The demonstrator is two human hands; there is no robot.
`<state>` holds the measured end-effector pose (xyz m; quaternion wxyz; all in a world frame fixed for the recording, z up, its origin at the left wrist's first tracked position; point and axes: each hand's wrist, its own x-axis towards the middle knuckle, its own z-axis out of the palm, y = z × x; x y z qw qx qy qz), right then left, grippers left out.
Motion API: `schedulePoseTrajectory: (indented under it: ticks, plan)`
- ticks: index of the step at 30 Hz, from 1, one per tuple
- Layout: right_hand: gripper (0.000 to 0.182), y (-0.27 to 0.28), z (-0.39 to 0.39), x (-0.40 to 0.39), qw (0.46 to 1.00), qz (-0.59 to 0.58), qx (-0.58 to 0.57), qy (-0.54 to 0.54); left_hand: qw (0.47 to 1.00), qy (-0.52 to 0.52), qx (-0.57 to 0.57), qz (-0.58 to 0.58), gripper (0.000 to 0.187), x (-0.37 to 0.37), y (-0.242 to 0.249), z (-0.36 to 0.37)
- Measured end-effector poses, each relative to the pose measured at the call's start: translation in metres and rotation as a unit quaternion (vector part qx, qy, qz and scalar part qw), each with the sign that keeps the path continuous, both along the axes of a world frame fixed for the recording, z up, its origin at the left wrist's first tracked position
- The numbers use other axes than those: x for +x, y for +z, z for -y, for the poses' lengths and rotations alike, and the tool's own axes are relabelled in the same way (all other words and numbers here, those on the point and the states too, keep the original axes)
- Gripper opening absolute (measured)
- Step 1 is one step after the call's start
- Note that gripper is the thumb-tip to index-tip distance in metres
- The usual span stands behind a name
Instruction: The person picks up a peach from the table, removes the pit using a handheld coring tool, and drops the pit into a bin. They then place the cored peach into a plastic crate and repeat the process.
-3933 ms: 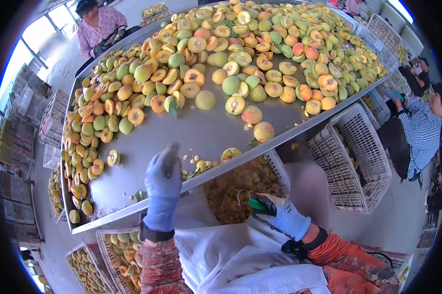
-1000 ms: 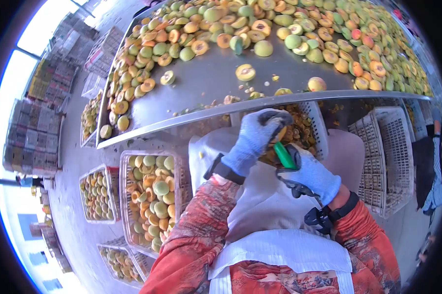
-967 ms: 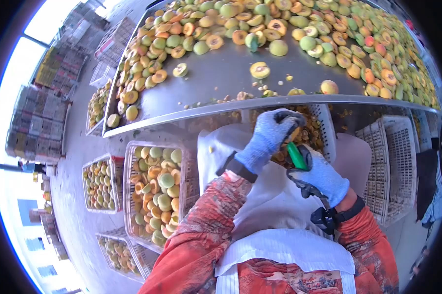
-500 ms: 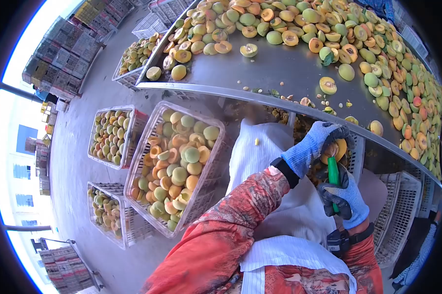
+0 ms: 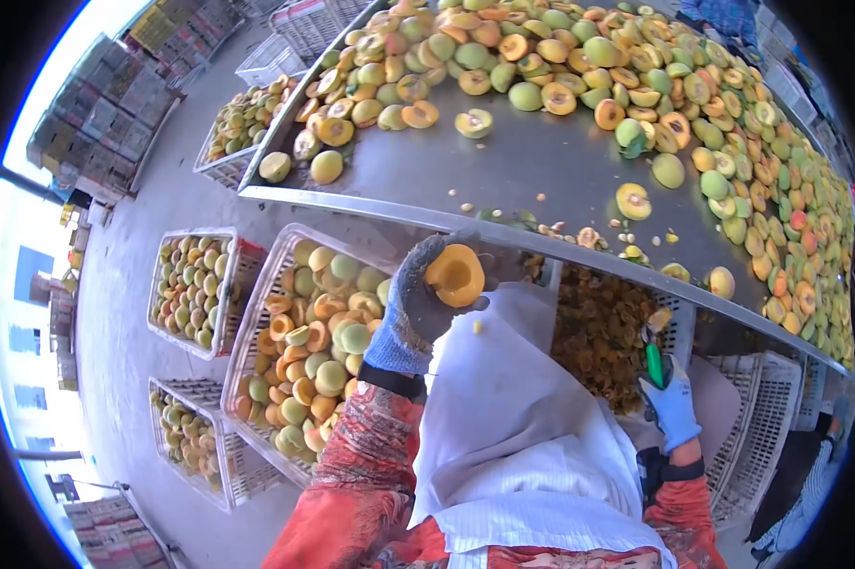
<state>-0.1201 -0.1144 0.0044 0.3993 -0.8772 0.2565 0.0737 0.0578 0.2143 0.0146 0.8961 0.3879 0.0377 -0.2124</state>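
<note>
My left hand, in a blue glove with a dark palm, holds a hollowed yellow peach half, cut side facing me, above the edge of a crate of peach halves. On the right, my gloved right hand is closed around a green-handled pitting tool. Its metal end points up, with a small orange-brown bit at the tip. Beside the tool, brown pits and scraps fill a container under the table. A white apron covers my lap.
A metal table with a raised rim carries many whole and halved peaches. Crates of fruit stand on the floor to the left. White crates stand at right. Another person's sleeve shows beyond the table.
My hands have come apart. The left has swung left with the peach half towards the crate; the right stays at right with the tool, its metal end now uncovered.
</note>
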Motion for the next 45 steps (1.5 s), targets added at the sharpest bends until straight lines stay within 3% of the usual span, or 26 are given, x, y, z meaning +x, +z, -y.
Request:
schedulePoseTrajectory:
  ticks: [1, 2, 3, 5, 6, 8, 9, 10, 14, 15, 16, 17, 19, 22, 23, 25, 26, 28, 30, 32, 33, 35, 36, 38, 43, 45]
  plan:
    - [0.031, -0.018, 0.01, -0.009, 1.0, -0.01, 0.007, 0.0, 0.972, 0.111, 0.189, 0.087, 0.037, 0.011, -0.048, -0.036]
    - [0.031, -0.033, 0.015, -0.012, 1.0, -0.02, 0.009, -0.007, 0.989, 0.116, 0.093, 0.002, 0.033, 0.009, -0.017, -0.074]
    - [0.031, -0.027, 0.003, -0.002, 1.0, -0.021, 0.015, 0.001, 0.924, 0.252, 0.286, 0.021, 0.032, 0.033, -0.071, -0.127]
    - [0.032, 0.0, -0.013, 0.007, 0.994, -0.109, 0.024, -0.015, 0.8, 0.297, 0.512, 0.099, 0.039, 0.044, -0.101, -0.197]
    - [0.033, -0.013, -0.015, 0.007, 0.997, -0.076, 0.007, 0.021, 0.595, 0.182, 0.773, 0.122, 0.05, 0.04, -0.107, -0.227]
    - [0.037, -0.003, -0.023, 0.008, 0.997, -0.008, -0.045, 0.057, 0.527, -0.025, 0.849, -0.017, 0.061, 0.027, -0.149, -0.267]
    - [0.038, -0.004, -0.02, 0.007, 0.992, -0.009, -0.077, 0.099, 0.536, -0.017, 0.844, 0.035, 0.056, 0.03, -0.191, -0.3]
    - [0.04, 0.011, -0.029, 0.012, 0.99, 0.004, -0.098, 0.105, 0.721, 0.032, 0.689, -0.067, 0.045, 0.037, -0.187, -0.298]
    - [0.045, 0.004, -0.027, 0.007, 0.981, 0.108, -0.147, 0.069, 0.751, 0.241, 0.599, 0.139, 0.025, 0.061, -0.099, -0.191]
    - [0.045, -0.009, -0.022, 0.001, 0.982, 0.109, -0.145, 0.056, 0.772, 0.223, 0.561, 0.199, 0.027, 0.065, -0.058, -0.141]
    - [0.048, -0.025, -0.016, -0.008, 0.973, 0.003, -0.207, 0.104, 0.843, 0.189, 0.461, 0.205, 0.03, 0.068, -0.024, -0.094]
    - [0.051, -0.038, -0.01, -0.013, 0.946, -0.101, -0.266, 0.153, 0.862, 0.208, 0.405, 0.224, 0.03, 0.072, 0.0, -0.037]
    - [0.055, -0.043, -0.005, -0.016, 0.969, -0.071, -0.197, 0.128, 0.91, 0.076, 0.358, 0.196, 0.028, 0.083, 0.025, 0.043]
    - [0.053, -0.024, -0.004, -0.015, 0.981, -0.046, -0.16, 0.096, 0.832, -0.046, 0.489, 0.259, 0.027, 0.113, 0.009, 0.153]
    - [0.05, -0.019, 0.0, -0.017, 0.983, -0.041, -0.156, 0.087, 0.722, -0.093, 0.619, 0.295, 0.053, 0.126, 0.001, 0.184]
    - [0.048, -0.014, 0.008, -0.024, 0.987, -0.02, -0.145, 0.062, 0.553, -0.116, 0.745, 0.353, 0.069, 0.12, 0.005, 0.238]
    - [0.046, -0.012, 0.011, -0.029, 0.99, -0.001, -0.136, 0.046, 0.548, -0.122, 0.744, 0.362, 0.069, 0.11, 0.005, 0.256]
    - [0.043, -0.011, 0.017, -0.036, 0.993, 0.02, -0.117, 0.026, 0.455, -0.229, 0.748, 0.425, 0.064, 0.093, 0.002, 0.28]
    - [0.041, -0.008, 0.022, -0.041, 0.994, 0.042, -0.099, 0.008, 0.461, -0.204, 0.729, 0.463, 0.059, 0.09, -0.019, 0.283]
    - [0.037, -0.002, 0.024, -0.04, 0.993, 0.104, -0.038, -0.034, 0.702, -0.191, 0.567, 0.385, 0.049, 0.095, -0.04, 0.271]
    - [0.035, -0.001, 0.023, -0.037, 0.991, 0.128, -0.031, -0.038, 0.853, -0.168, 0.425, 0.25, 0.039, 0.07, -0.004, 0.267]
    - [0.035, 0.022, 0.019, -0.025, 0.988, 0.148, 0.019, -0.049, 0.962, -0.167, 0.193, 0.094, 0.036, 0.039, 0.035, 0.245]
    - [0.035, 0.033, 0.014, -0.018, 0.983, 0.161, 0.069, -0.057, 0.984, -0.164, 0.055, 0.048, 0.038, 0.026, 0.039, 0.233]
    - [0.035, 0.046, -0.002, -0.003, 0.977, 0.205, 0.038, -0.041, 0.977, -0.214, -0.009, -0.015, 0.042, 0.005, 0.035, 0.217]
    - [0.041, 0.052, -0.034, 0.002, 0.953, 0.251, -0.166, 0.037, 0.967, -0.225, -0.059, -0.109, 0.043, -0.042, 0.01, 0.181]
    - [0.042, 0.045, -0.037, -0.003, 0.947, 0.235, -0.21, 0.061, 0.981, -0.133, 0.02, 0.142, 0.041, -0.057, 0.0, 0.177]
